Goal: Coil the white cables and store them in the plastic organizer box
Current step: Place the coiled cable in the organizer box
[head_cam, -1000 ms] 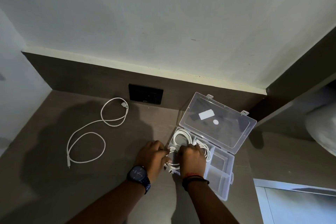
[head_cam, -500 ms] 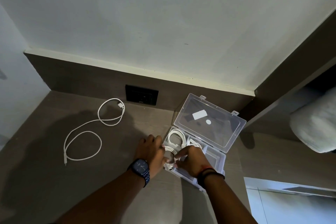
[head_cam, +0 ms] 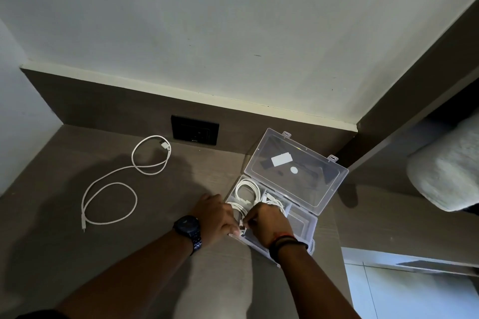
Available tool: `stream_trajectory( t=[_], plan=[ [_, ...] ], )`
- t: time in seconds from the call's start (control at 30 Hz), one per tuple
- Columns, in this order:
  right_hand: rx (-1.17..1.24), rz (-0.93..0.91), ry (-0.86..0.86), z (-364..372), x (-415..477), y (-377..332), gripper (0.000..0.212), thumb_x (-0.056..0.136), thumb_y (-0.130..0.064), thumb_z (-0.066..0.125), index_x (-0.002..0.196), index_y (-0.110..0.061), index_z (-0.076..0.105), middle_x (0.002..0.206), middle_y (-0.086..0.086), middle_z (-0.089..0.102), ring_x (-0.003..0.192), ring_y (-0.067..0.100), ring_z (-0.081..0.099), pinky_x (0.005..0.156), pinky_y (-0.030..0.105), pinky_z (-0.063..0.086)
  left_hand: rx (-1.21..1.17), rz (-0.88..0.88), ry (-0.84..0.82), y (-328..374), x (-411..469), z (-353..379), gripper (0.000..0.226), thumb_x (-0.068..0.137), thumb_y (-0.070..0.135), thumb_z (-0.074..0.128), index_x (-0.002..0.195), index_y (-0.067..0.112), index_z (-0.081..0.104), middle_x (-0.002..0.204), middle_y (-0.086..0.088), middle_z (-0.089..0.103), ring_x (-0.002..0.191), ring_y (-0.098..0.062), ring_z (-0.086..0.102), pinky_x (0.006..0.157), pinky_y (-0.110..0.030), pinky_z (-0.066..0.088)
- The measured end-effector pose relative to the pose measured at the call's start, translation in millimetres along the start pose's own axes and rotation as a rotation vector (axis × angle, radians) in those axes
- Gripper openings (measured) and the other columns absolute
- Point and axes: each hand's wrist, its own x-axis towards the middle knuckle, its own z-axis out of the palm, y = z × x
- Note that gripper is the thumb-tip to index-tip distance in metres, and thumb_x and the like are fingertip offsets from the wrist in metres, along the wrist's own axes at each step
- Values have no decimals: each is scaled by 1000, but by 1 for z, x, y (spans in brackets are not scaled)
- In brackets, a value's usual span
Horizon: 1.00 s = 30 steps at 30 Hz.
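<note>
A clear plastic organizer box (head_cam: 305, 225) stands open on the brown desk, its lid (head_cam: 298, 168) tilted back. One coiled white cable (head_cam: 247, 190) lies in its far left compartment. My left hand (head_cam: 216, 217) and my right hand (head_cam: 264, 223) meet at the box's near left corner, both gripping a second coiled white cable (head_cam: 239, 208) that sits partly inside the box. My fingers hide its plug end. A third white cable (head_cam: 111, 184) lies loose in open loops on the desk, far left of the box.
A black wall socket (head_cam: 195, 130) sits in the brown back panel behind the loose cable. The desk (head_cam: 77, 254) ends at a wall on the left. A grey-white cushion (head_cam: 448, 168) lies at the right, beyond the desk's right edge.
Both hands have shifted slightly with the coiled cable, pressing it lower into the box's near left corner. The loose cable has not moved.
</note>
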Motion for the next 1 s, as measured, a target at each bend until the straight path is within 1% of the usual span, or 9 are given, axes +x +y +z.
stream_trajectory(
  t=[0.07, 0.17, 0.33, 0.47, 0.6, 0.67, 0.77, 0.9, 1.0],
  plan=[
    [38, 10, -1, -1, 3, 0, 28, 76, -3, 57, 87, -20, 76, 103, 8, 73, 102, 29, 62, 89, 33, 51, 20, -56, -16, 5, 6, -1, 24, 83, 46, 52, 94, 36, 70, 104, 9, 70, 102, -21, 49, 87, -38, 31],
    [85, 25, 67, 0, 4, 3, 29, 80, -3, 53, 91, -17, 75, 103, 10, 73, 107, 31, 57, 89, 34, 50, -44, -187, -12, 12, 14, -2, 20, 81, 45, 58, 92, 35, 71, 104, 4, 72, 105, -27, 53, 91, -40, 33],
    [152, 55, 145, 4, 2, 5, 27, 84, -8, 53, 95, -19, 75, 105, 8, 73, 101, 26, 63, 88, 30, 50, -86, -406, -94, 14, 27, -4, 28, 74, 50, 66, 91, 29, 73, 103, -1, 73, 102, -27, 62, 95, -37, 43],
    [219, 76, 272, 4, 2, 1, 21, 86, -11, 55, 94, -18, 74, 104, 4, 74, 88, 21, 67, 81, 27, 49, -195, -469, -75, 17, 31, -3, 27, 68, 41, 76, 83, 19, 72, 94, -4, 73, 90, -26, 66, 86, -34, 53],
    [285, 59, 414, -1, 5, -11, 19, 84, -11, 58, 90, -19, 73, 100, 3, 74, 83, 21, 67, 78, 25, 46, -514, -372, 174, -5, 10, -10, 16, 58, 24, 85, 66, 15, 74, 83, -5, 70, 76, -21, 64, 67, -23, 51],
    [289, 33, 455, -2, 14, -25, 17, 83, -12, 58, 90, -18, 72, 97, 6, 73, 83, 24, 66, 76, 27, 47, -600, -477, 322, -33, -7, -19, 20, 56, 21, 87, 65, 12, 72, 82, -9, 68, 75, -24, 63, 65, -24, 48],
    [306, -80, 403, 9, 29, -62, 16, 81, -12, 60, 91, -16, 72, 94, 9, 73, 84, 26, 65, 75, 24, 43, -526, -616, 471, -89, -46, -28, 21, 53, 23, 87, 62, 14, 71, 76, -10, 70, 72, -27, 64, 62, -24, 42],
    [285, -199, 177, 48, 48, -127, 15, 83, -24, 60, 91, -18, 71, 95, 10, 73, 86, 29, 65, 73, 26, 45, -472, -729, 544, -165, -117, -23, 25, 47, 27, 91, 56, 20, 68, 66, -9, 67, 64, -30, 65, 65, -32, 52],
    [242, -173, 14, 82, 60, -175, 23, 82, -39, 62, 80, -17, 62, 88, 11, 73, 87, 31, 65, 74, 31, 50, -569, -969, 582, -210, -163, -11, 41, 54, 36, 86, 48, 22, 48, 47, -2, 50, 48, -33, 57, 50, -39, 52]
  ],
)
